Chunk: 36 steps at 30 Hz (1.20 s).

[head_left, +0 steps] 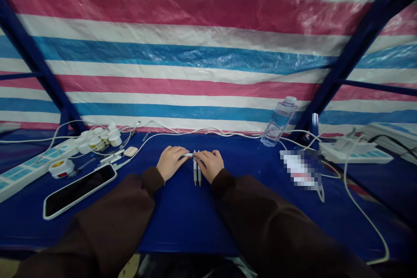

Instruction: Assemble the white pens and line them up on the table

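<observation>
In the middle of the blue table (182, 221), a white pen (188, 155) lies crosswise between my two hands. My left hand (171, 163) is closed on its left end, the fingers bent over it. At the other end my right hand (210, 164) is closed too, with fingertips on the pen's darker part. Two more pens, a left one (195, 173) and a right one (200, 176), lie side by side on the table, pointing toward me. Their upper parts are partly covered by my right fingers.
On the left are a phone (80, 191), a long power strip (39, 163), white plugs (114, 135) and a small pale case (130, 151). A water bottle (279, 121) stands back right, near another power strip (361, 153) and a blurred-out item (301, 169). Cables run along the striped sheet (195, 61).
</observation>
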Motion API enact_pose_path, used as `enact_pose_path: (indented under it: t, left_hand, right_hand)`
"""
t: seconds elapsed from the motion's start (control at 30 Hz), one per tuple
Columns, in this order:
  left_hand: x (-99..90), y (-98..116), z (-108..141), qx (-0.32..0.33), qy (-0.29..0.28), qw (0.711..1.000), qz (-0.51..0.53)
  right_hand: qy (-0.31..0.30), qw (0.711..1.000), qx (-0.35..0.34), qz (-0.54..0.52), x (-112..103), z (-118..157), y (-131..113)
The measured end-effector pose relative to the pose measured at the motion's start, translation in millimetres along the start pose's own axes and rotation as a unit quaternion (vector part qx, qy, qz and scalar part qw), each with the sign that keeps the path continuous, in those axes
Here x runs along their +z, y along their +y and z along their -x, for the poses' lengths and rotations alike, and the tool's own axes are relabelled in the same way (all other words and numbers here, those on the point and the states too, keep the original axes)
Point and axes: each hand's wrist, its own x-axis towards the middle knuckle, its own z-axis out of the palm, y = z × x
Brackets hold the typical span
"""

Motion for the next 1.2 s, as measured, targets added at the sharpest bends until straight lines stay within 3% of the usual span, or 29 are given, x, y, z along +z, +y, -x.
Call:
enact_pose_path:
  t: [0.33, 0.47, 0.6, 0.7, 0.9, 1.2]
  left_hand:
    - [-6.2, 5.0, -1.8, -0.063, 0.047, 0.997, -0.017]
    - [-7.9, 3.4, -5.3, -0.161, 0.073, 0.977, 0.119]
    - [-2.3, -1.1, -7.6, -0.236, 0.098, 0.911, 0.324]
    - [3.0, -3.4, -7.8, -0.245, 0.083, 0.879, 0.400]
    - [6.7, -5.0, -6.2, -0.233, 0.030, 0.882, 0.409]
    - [2.0, -0.7, -9.3, -0.251, 0.092, 0.841, 0.470]
  right_hand:
    - [0.025, 0.999, 0.036, 0.021, 0.8, 1.1, 2.9]
    - [0.076, 0.991, 0.109, -0.015, 2.1, 0.9, 5.3]
    - [0.126, 0.974, 0.178, -0.057, 3.6, 0.7, 7.2]
    - [0.143, 0.968, 0.184, -0.094, 3.9, 0.9, 7.1]
    - [0.144, 0.965, 0.183, -0.119, 4.3, 1.1, 5.8]
    - [0.148, 0.963, 0.194, -0.113, 1.3, 1.3, 3.7]
